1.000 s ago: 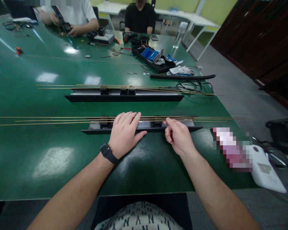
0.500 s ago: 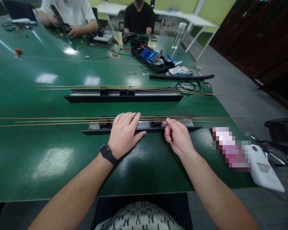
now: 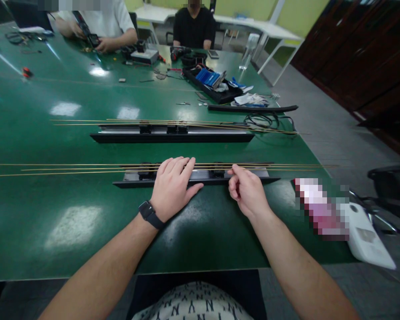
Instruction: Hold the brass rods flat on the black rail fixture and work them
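My left hand [image 3: 174, 186], with a dark watch on the wrist, lies palm down with its fingers stretched over several thin brass-coloured rods [image 3: 70, 169] and the nearer black-and-silver rail [image 3: 202, 174]. Its thumb points right along the rail's front edge. My right hand [image 3: 248, 189] is closed at the right part of the same rail, fingers curled, with thumb and index tip at a thin brass-coloured rod. The exact contact is partly hidden by the fingers. Black blocks [image 3: 217, 170] sit in the rail under the rods, one of them between my hands.
A second rail [image 3: 173, 138] with rods across it lies farther back. Behind it are a black strip [image 3: 253, 108], coiled cable [image 3: 262, 120] and a black tray [image 3: 220, 91]. A white object [image 3: 366, 235] lies at the right edge. Two people sit across the green table; one holds a dark tool [image 3: 86, 31].
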